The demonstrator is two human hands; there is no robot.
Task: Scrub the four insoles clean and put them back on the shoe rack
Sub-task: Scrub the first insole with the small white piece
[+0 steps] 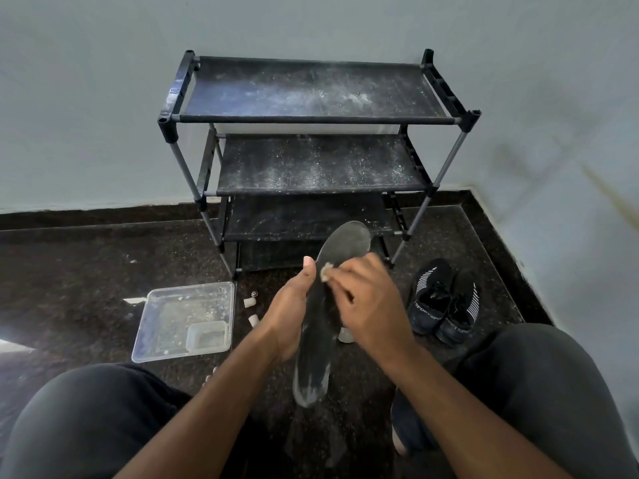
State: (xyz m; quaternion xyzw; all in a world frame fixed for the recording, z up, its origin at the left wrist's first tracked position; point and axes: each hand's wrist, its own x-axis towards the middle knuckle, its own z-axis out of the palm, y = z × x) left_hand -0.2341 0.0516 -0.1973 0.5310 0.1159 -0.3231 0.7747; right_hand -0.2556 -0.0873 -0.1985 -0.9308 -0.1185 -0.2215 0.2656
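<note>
Fig.: your left hand grips an insole mid-air, in front of the rack; right hand pinches a small scrubber vs. its surface. Rack shelves hold no insoles; scrubbing in progress, returns pending.

The right hand covers the middle of the insole and most of a pale scrubbing piece, too small to identify, while the frame's bottom edge crops both knees.
</note>
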